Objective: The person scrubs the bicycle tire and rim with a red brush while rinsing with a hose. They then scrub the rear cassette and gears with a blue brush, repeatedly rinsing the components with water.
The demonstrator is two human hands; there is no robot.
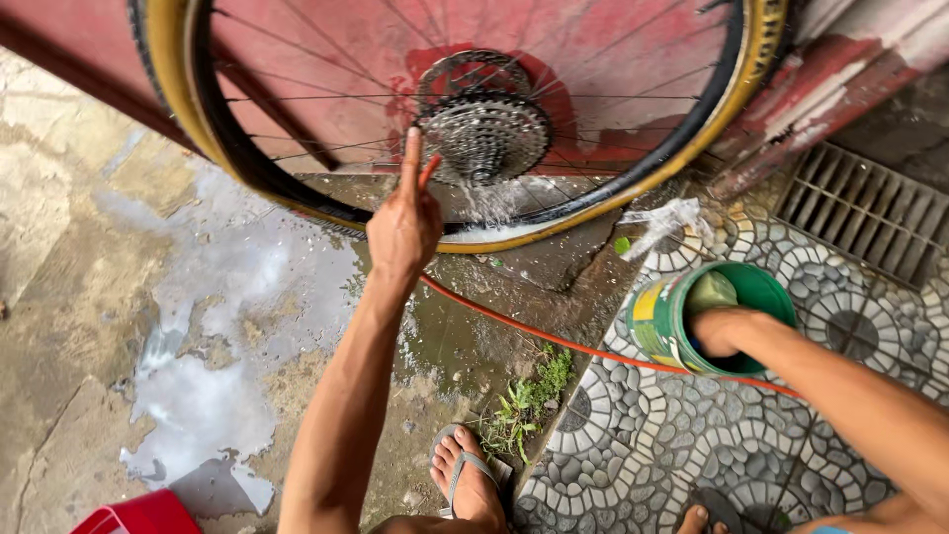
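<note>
A bicycle wheel (633, 188) with a tan-walled tyre leans against a red wall, its metal sprocket cluster (484, 133) facing me. My left hand (403, 225) is raised just left of the cluster, shut on the end of a thin orange hose (514, 321), index finger pointing up. Water falls from below the sprockets. My right hand (720, 331) reaches into a green bucket (654, 318) on the patterned paving; what the fingers hold inside is hidden.
A metal drain grate (870, 208) lies at the right. A puddle (208, 396) covers the wet concrete at the left. A red plastic object (138, 514) sits at the bottom left. My sandalled foot (470, 480) rests beside a tuft of weeds (529, 400).
</note>
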